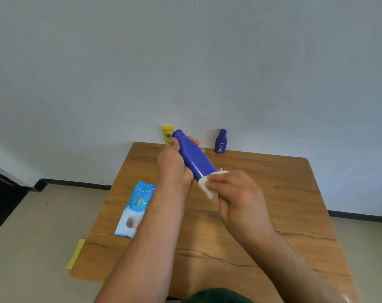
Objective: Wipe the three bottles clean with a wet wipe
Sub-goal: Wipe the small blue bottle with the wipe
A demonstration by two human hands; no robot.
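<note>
From the head view, the left hand (pixel 174 165) grips the large blue bottle (pixel 194 158) tilted above the counter (pixel 273 193), the right hand (pixel 240 193) pinches the white wet wipe (pixel 207 189) against its lower end, while the yellow bottle (pixel 167 134) and the small blue bottle (pixel 221 141) stand upright at the far edge.

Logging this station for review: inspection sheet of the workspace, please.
Surface: wooden table, cracked grain.
Job's things: large blue bottle held tilted; white wipe at its lower end; yellow bottle and small blue bottle upright at far edge; wipe pack lying flat.
Clutter: yellow sheet by the table's left corner.
Hands: left hand grips large blue bottle; right hand pinches white wipe.
Cables: nothing seen.
Surroundings: pale wall, beige floor.
</note>
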